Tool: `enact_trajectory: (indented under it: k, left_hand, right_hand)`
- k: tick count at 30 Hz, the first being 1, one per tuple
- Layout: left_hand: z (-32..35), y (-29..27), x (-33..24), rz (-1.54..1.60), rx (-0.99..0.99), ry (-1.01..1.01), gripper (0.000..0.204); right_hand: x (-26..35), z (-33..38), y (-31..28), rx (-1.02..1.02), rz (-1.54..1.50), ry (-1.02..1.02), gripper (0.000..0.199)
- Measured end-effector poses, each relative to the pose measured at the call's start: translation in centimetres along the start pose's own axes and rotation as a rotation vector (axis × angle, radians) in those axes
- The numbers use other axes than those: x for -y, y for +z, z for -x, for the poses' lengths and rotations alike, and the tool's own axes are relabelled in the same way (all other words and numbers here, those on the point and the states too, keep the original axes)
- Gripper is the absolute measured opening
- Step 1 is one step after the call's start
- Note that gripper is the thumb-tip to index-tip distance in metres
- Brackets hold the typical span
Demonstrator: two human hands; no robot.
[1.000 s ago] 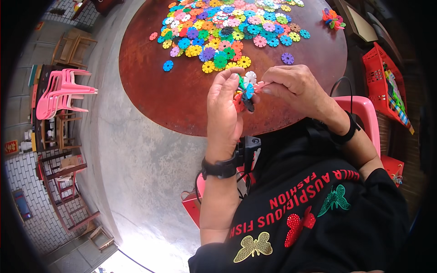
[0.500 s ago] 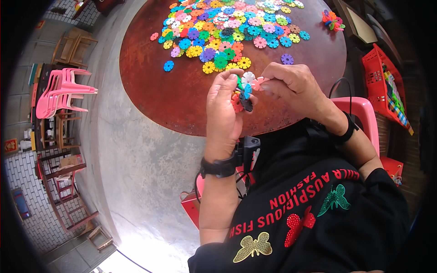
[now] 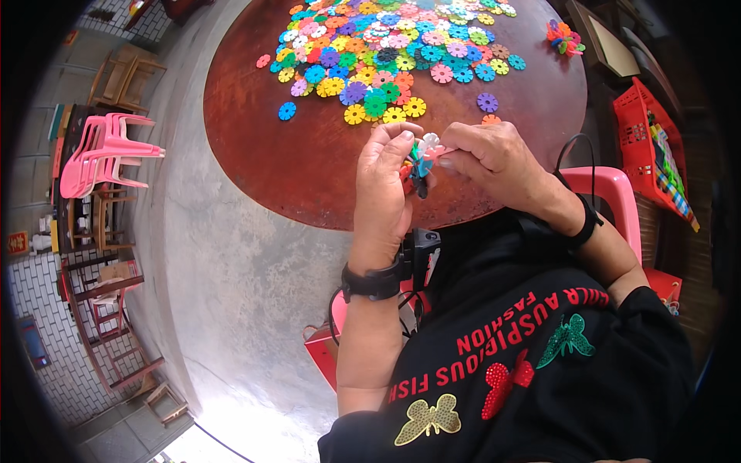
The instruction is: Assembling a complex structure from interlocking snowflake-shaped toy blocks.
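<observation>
Disc cluster (image 3: 422, 165) in left hand (image 3: 381, 177)

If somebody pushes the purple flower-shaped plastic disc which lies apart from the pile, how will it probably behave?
The purple flower-shaped plastic disc lies flat, so it would likely slide, not roll. The glossy brown round table suggests little grip. The disc's thin look hints at low weight.

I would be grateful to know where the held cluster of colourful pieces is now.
In the head view, the cluster is in the left hand, over the round table, just left of the pink piece in the right hand.
</observation>
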State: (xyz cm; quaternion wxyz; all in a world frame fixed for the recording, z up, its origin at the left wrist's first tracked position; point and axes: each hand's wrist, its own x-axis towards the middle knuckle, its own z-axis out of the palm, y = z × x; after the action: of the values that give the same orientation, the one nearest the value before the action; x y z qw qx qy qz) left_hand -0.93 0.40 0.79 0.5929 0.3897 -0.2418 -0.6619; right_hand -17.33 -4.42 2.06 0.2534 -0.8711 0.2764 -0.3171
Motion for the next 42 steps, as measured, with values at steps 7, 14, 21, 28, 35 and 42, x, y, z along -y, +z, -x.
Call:
enact_trajectory:
  k: [7,14,21,28,35,42]
  left_hand:
    - [-0.2,0.0,0.6,-0.028,0.024,0.072,0.018]
    - [-0.3,0.2,1.0,-0.1,-0.002,0.107,0.018]
    - [-0.3,0.4,1.3,-0.274,-0.062,0.176,0.024]
    - [-0.4,-0.4,0.4,-0.123,-0.21,0.164,0.032]
    - [-0.5,-2.1,-0.3,0.164,-0.188,0.108,0.029]
    - [-0.9,-2.2,-0.5,0.314,-0.129,0.116,0.032]
  right_hand:
    - [0.0,-0.1,0.5,-0.032,-0.057,0.014,0.011]
    - [-0.5,0.1,0.5,-0.019,-0.068,0.006,0.01]
    - [-1.5,0.0,0.2,0.017,-0.137,0.006,0.012]
    - [-5.0,0.3,-4.6,0.16,0.307,0.195,0.023]
    - [-5.3,1.7,-4.7,0.301,0.439,0.235,0.028]
    - [-6.8,0.2,-2.6,0.378,0.454,0.183,0.02]
